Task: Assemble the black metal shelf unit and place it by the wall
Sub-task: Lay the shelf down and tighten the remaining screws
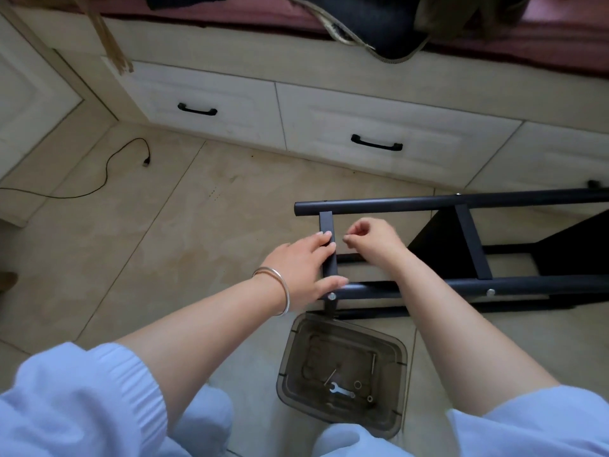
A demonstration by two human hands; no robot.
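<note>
No writing is showing anywhere. The black shelf frame [461, 285] is lying on the floor at right of centre, running off the right edge. The left hand [303, 268] is gripping its end crossbar [329, 249]; the right hand [372, 239] is pinching something (too small to identify). A tray [342, 371] is holding a spanner [341, 390].

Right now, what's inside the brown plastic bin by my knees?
The bin holds a small flat wrench, two washers, and thin metal rods. Its near edge is hidden by the knees.
</note>
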